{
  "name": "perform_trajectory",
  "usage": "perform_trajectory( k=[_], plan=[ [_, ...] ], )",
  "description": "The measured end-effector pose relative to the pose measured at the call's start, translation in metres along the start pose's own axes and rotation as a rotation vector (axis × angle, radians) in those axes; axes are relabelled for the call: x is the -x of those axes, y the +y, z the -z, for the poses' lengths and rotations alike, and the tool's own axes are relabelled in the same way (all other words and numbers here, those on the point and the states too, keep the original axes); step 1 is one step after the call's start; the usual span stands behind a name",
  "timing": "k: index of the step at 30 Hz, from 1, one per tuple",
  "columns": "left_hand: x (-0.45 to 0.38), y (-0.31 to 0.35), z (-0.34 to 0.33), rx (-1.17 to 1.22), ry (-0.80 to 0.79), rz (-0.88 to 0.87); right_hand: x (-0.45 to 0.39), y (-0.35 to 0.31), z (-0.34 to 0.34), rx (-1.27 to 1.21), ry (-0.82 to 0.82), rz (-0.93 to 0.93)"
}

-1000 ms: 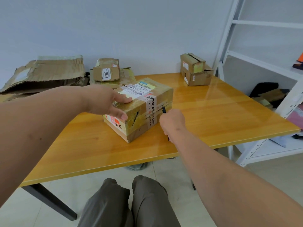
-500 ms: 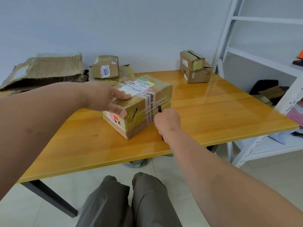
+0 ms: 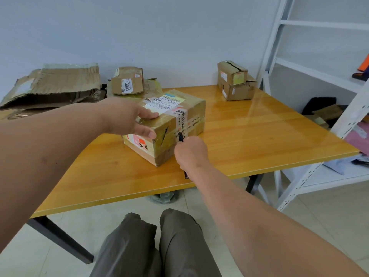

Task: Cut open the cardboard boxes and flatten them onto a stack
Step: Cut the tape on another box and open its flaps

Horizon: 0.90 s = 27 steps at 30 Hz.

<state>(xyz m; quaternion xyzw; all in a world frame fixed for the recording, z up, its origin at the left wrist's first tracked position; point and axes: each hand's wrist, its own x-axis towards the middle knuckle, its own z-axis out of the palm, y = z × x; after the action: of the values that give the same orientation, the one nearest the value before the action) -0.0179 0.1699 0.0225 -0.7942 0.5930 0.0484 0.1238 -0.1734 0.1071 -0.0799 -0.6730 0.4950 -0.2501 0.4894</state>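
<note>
**Cutting the tape seam on the near side face of the box**

Taped cardboard box (image 3: pixel 165 124) sits near the middle of the tabletop (image 3: pixel 249 136), one corner turned toward the person. Left hand (image 3: pixel 127 118) rests on the top near corner, fingers laid over the upper face, thumb down the side; grip is a flat hold-down, not curled round anything. Right hand (image 3: pixel 190 151) is clenched round a dark-handled cutter (image 3: pixel 181 136), its tip against the taped side face, beside the vertical tape band. Blade itself too small to make out.

Judgement: the step in hand is slitting the tape. To do it well, keep the blade shallow, follow the seam under the tape, and draw away from the left thumb, which lies near the cut line. Left hand should press down firmly so the box does not slide on the glossy surface.

Flattened cardboard (image 3: pixel 54 84) lies stacked at far left; two small boxes (image 3: pixel 235 80) wait at the far right edge.
</note>
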Motion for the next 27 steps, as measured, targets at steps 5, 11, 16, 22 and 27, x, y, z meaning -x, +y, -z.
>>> perform_trajectory(
  k=[5,11,16,22,27],
  plan=[
    [0.004,0.01,0.002,-0.089,0.048,0.019,0.0,0.003,-0.004,-0.016,-0.018,-0.008],
    [0.004,0.02,0.003,-0.173,0.08,0.076,-0.001,0.005,-0.007,-0.036,-0.059,-0.022],
    [0.006,0.029,0.007,-0.185,0.063,0.121,0.007,0.004,-0.002,0.065,-0.131,0.047],
    [0.003,0.03,0.014,-0.199,-0.009,0.077,0.015,0.001,-0.003,0.102,-0.167,0.059],
    [0.002,0.019,0.021,-0.197,-0.043,0.002,0.013,0.001,-0.007,0.025,-0.145,-0.02]
  ],
)
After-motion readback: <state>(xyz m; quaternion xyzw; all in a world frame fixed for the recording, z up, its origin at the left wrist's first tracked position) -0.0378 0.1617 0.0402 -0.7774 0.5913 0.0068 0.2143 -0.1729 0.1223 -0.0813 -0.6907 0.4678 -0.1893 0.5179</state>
